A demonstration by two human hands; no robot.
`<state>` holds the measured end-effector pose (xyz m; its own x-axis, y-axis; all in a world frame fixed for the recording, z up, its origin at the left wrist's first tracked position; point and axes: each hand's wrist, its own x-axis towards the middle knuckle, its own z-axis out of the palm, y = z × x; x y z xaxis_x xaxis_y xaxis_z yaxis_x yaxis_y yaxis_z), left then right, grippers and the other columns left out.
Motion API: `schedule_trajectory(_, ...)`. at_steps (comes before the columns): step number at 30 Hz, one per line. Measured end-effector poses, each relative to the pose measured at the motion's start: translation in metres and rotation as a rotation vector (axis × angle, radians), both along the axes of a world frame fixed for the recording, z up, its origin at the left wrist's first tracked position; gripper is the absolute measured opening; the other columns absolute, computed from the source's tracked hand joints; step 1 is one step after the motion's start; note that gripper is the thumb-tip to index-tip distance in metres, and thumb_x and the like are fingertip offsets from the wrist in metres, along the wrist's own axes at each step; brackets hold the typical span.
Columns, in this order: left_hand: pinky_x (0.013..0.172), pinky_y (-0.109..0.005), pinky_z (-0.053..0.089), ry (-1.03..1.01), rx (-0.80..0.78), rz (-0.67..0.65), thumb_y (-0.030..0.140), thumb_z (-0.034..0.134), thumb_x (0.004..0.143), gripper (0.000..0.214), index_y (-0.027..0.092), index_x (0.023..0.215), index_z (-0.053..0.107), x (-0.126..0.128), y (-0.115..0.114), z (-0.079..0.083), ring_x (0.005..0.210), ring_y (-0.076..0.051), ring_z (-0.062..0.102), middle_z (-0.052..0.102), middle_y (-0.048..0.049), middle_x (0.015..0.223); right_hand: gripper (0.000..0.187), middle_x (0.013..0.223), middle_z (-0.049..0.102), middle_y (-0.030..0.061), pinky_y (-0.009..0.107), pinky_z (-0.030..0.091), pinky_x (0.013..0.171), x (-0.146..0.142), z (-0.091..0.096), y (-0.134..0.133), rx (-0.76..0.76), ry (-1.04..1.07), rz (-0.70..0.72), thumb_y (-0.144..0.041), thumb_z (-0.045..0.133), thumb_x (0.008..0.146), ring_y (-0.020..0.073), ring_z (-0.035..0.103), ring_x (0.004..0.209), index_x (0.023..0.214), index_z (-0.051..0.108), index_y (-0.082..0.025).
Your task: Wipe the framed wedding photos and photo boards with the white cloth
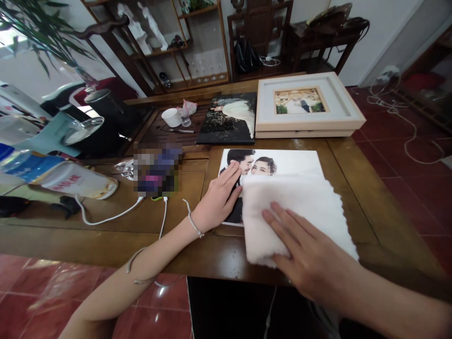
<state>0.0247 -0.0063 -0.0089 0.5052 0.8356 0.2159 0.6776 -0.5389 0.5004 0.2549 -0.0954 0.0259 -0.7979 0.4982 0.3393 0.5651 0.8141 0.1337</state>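
Couple portrait print (300,163) laid flat on wooden table (226,258), right of centre, partly covered by white cloth (296,195). Left hand (219,195) spread on the print's left side, nothing grasped; print apparently steadied thus. Right hand (309,254) opened out, blurred; cloth pressed from above, not clenched, perhaps so pressure is spread. Pale-framed picture (264,119) set apart, upper right.

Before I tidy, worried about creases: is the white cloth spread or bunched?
Spread: the white cloth lies broad under the right hand, its wavy edge showing; whether doubled, I cannot tell.
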Motion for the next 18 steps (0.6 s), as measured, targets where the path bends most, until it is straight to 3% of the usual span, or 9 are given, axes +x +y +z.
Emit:
schedule_trajectory(3,0.118,-0.053,0.028,0.0,0.002,-0.002,0.023,0.034,0.101,0.05,0.014,0.15,0.031,0.0,0.0,-0.001,0.148,-0.025,0.024,0.028,-0.0153,0.159,0.02,0.126,0.063,0.0179,0.045,0.056,0.092,0.002,0.0,-0.015,-0.023,0.017,0.036,-0.033,0.058,0.087,0.0395,0.055,0.12,0.071,0.066,-0.024)
schedule_trajectory(6,0.118,-0.053,0.028,-0.006,0.005,0.0,0.022,0.034,0.101,0.05,0.016,0.15,0.031,0.0,0.0,-0.002,0.148,-0.025,0.024,0.029,-0.0144,0.159,0.017,0.13,0.06,0.0194,0.045,0.054,0.094,0.007,0.0,-0.004,-0.041,0.026,0.061,-0.03,0.06,0.085,0.0398,0.052,0.123,0.07,0.066,-0.023)
schedule_trajectory(10,0.119,-0.052,0.026,-0.028,0.008,-0.003,0.023,0.035,0.101,0.049,0.018,0.15,0.031,-0.001,0.0,-0.002,0.148,-0.025,0.023,0.03,-0.0131,0.158,0.005,0.134,0.056,0.0221,0.05,0.054,0.092,0.011,-0.002,0.04,-0.06,0.004,0.049,-0.021,0.069,0.075,0.0418,0.052,0.124,0.08,0.071,-0.02)
schedule_trajectory(13,0.119,-0.052,0.026,-0.039,0.018,-0.012,0.023,0.036,0.101,0.049,0.019,0.15,0.032,-0.001,0.0,-0.002,0.148,-0.025,0.024,0.031,-0.0129,0.158,0.028,0.131,0.058,0.0243,0.052,0.054,0.087,0.014,-0.003,0.08,-0.044,-0.006,0.033,-0.017,0.073,0.067,0.0437,0.054,0.121,0.095,0.072,-0.016)
schedule_trajectory(18,0.118,-0.053,0.028,-0.027,0.011,-0.012,0.024,0.036,0.101,0.048,0.016,0.148,0.034,0.0,0.0,0.0,0.148,-0.025,0.025,0.032,-0.0152,0.157,0.027,0.133,0.056,0.0246,0.052,0.05,0.09,0.02,-0.002,0.138,-0.028,-0.068,0.045,-0.015,0.059,0.082,0.0394,0.05,0.126,0.107,0.067,-0.01)
